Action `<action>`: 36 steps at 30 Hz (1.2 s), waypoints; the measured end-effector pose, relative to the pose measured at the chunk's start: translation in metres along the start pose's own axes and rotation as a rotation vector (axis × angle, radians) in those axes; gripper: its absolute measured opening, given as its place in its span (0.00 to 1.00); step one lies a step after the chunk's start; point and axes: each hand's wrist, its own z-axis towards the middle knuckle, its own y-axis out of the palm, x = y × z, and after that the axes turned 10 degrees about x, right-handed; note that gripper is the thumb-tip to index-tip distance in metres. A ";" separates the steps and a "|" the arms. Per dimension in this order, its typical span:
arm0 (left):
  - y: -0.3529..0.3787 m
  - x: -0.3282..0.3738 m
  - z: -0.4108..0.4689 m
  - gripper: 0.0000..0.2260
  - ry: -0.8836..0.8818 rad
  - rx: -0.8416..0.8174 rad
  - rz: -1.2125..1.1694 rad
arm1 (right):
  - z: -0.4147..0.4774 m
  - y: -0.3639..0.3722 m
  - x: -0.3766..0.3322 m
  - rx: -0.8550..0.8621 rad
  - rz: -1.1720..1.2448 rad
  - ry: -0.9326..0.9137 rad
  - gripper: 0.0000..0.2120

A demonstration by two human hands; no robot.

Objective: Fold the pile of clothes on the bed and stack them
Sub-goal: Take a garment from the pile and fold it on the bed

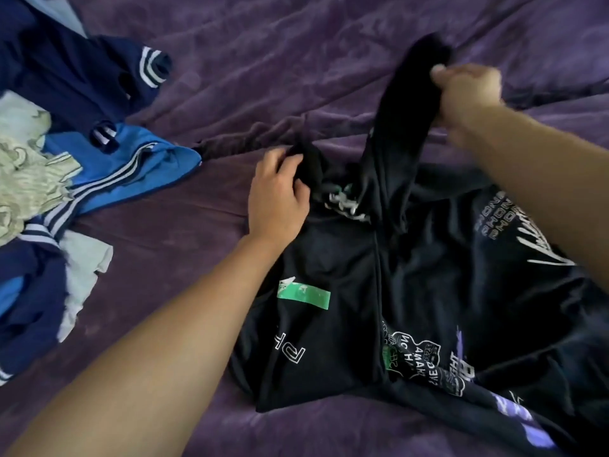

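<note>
A black shirt (pixel 346 291) with white, green and purple prints lies spread across the purple bed cover (pixel 296 61), in front of the person and to the right of the unfolded pile of clothes (pixel 66 143), which sits at the left edge. The left hand (pixel 280 192) has its fingers curled into a bunch of the cloth at the shirt's far edge, near what may be the collar. The right hand (pixel 468 90) is closed tight around 1 long part of the shirt and holds it up off the bed; it is probably a sleeve, though the blur there makes that uncertain. The cloth looks thin, light and limp, with a slight sheen, so it will likely slide and sag rather than keep a crease. It seems best held at seams, shoulders or cuffs with both hands, then pressed flat on the bed after each fold.
</note>
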 end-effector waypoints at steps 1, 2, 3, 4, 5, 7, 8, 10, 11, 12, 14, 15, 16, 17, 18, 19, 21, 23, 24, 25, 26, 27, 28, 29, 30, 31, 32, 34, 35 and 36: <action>0.004 0.006 0.005 0.15 0.055 0.017 0.004 | 0.014 -0.010 -0.009 0.040 0.101 0.051 0.02; 0.008 0.012 0.005 0.13 0.116 0.036 0.014 | 0.026 -0.021 -0.016 0.078 0.179 0.086 0.07; 0.012 0.016 0.000 0.12 0.195 0.041 0.033 | 0.037 -0.030 -0.021 0.109 0.240 0.109 0.09; 0.018 0.019 -0.007 0.12 0.294 0.007 0.065 | 0.046 -0.039 -0.025 0.128 0.297 0.119 0.09; 0.024 0.019 -0.015 0.13 0.393 -0.082 0.118 | 0.056 -0.047 -0.029 0.116 0.357 0.137 0.09; 0.037 0.012 -0.016 0.21 0.453 -0.351 0.267 | 0.071 -0.059 -0.036 0.047 0.447 0.156 0.08; 0.044 0.006 -0.005 0.25 0.379 -0.430 0.321 | 0.076 -0.063 -0.040 0.030 0.461 0.155 0.06; 0.059 0.002 0.033 0.29 0.068 -0.477 0.239 | 0.078 -0.068 -0.044 -0.019 0.553 0.126 0.10; 0.064 0.003 0.056 0.29 -0.104 -0.501 0.129 | 0.077 -0.067 -0.045 -0.063 0.584 0.091 0.13; 0.066 0.007 0.077 0.28 -0.250 -0.528 0.004 | 0.069 -0.066 -0.048 -0.102 0.526 0.049 0.15; 0.062 0.017 0.101 0.24 -0.447 -0.562 -0.221 | 0.045 -0.059 -0.051 -0.132 0.344 -0.035 0.14; 0.056 0.018 0.104 0.21 -0.518 -0.531 -0.314 | 0.028 -0.056 -0.053 -0.140 0.330 -0.041 0.12; 0.046 0.017 0.102 0.18 -0.596 -0.468 -0.390 | 0.009 -0.055 -0.052 -0.148 0.318 -0.068 0.12; 0.034 0.011 0.097 0.16 -0.679 -0.395 -0.448 | -0.014 -0.053 -0.047 -0.170 0.263 -0.137 0.13; 0.023 0.000 0.091 0.15 -0.755 -0.336 -0.484 | -0.039 -0.053 -0.037 -0.221 0.185 -0.230 0.15; 0.013 -0.013 0.083 0.14 -0.822 -0.301 -0.500 | -0.062 -0.054 -0.023 -0.308 0.098 -0.342 0.15; -0.007 -0.037 0.064 0.14 -0.907 -0.277 -0.481 | -0.108 -0.059 0.019 -0.553 -0.112 -0.550 0.07; -0.021 -0.057 0.041 0.13 -0.897 -0.246 -0.415 | -0.146 -0.068 0.067 -0.729 -0.368 -0.661 0.04; -0.028 -0.065 0.027 0.13 -0.873 -0.226 -0.380 | -0.164 -0.073 0.090 -0.812 -0.474 -0.709 0.06; -0.032 -0.071 0.014 0.12 -0.846 -0.208 -0.354 | -0.177 -0.079 0.111 -0.900 -0.544 -0.747 0.07; -0.033 -0.073 0.004 0.12 -0.817 -0.201 -0.329 | -0.186 -0.087 0.128 -0.989 -0.606 -0.773 0.07; -0.034 -0.075 -0.008 0.11 -0.783 -0.206 -0.298 | -0.195 -0.094 0.144 -1.074 -0.681 -0.793 0.08; -0.035 -0.075 -0.019 0.11 -0.745 -0.219 -0.262 | -0.203 -0.101 0.157 -1.149 -0.756 -0.813 0.08; -0.035 -0.074 -0.027 0.11 -0.706 -0.233 -0.223 | -0.208 -0.108 0.165 -1.203 -0.820 -0.836 0.09; -0.035 -0.071 -0.034 0.12 -0.661 -0.241 -0.177 | -0.211 -0.114 0.168 -1.214 -0.855 -0.869 0.10; -0.033 -0.067 -0.038 0.14 -0.602 -0.234 -0.123 | -0.212 -0.118 0.169 -1.172 -0.852 -0.922 0.11; -0.032 -0.063 -0.038 0.16 -0.531 -0.206 -0.068 | -0.210 -0.119 0.167 -1.076 -0.816 -0.977 0.13; -0.029 -0.046 -0.033 0.15 -0.379 -0.103 0.028 | -0.204 -0.115 0.159 -0.820 -0.770 -1.029 0.17; -0.026 -0.038 -0.029 0.13 -0.328 -0.054 0.060 | -0.200 -0.110 0.156 -0.712 -0.813 -1.034 0.18; -0.022 -0.028 -0.026 0.11 -0.318 -0.025 0.084 | -0.198 -0.104 0.156 -0.650 -0.883 -1.016 0.21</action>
